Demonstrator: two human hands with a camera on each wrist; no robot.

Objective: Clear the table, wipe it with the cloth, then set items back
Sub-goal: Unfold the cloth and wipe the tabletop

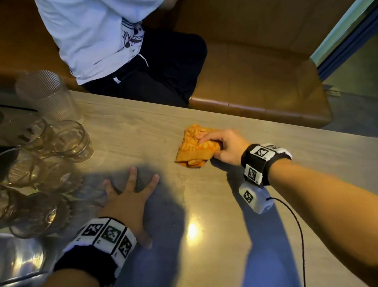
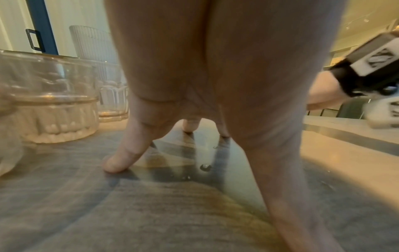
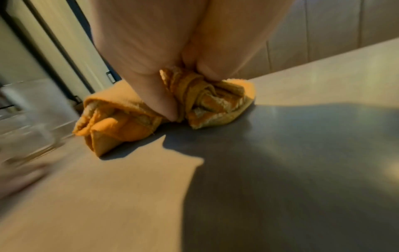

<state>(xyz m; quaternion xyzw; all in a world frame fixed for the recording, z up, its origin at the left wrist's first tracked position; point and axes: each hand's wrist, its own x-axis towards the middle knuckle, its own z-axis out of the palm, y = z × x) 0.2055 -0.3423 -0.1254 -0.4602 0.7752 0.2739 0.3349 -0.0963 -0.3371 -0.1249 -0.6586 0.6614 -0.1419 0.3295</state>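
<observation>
An orange patterned cloth lies bunched on the light wooden table, right of centre. My right hand grips it from above; in the right wrist view the fingers dig into the crumpled cloth. My left hand rests on the table with fingers spread and straight, holding nothing. In the left wrist view its fingertips touch the wood. Several clear glasses stand grouped at the table's left end, just left of that hand.
A tall ribbed glass stands behind the group. A metal tray lies at the near left. A person in a white shirt sits on the brown bench across the table. A cable trails from my right wrist.
</observation>
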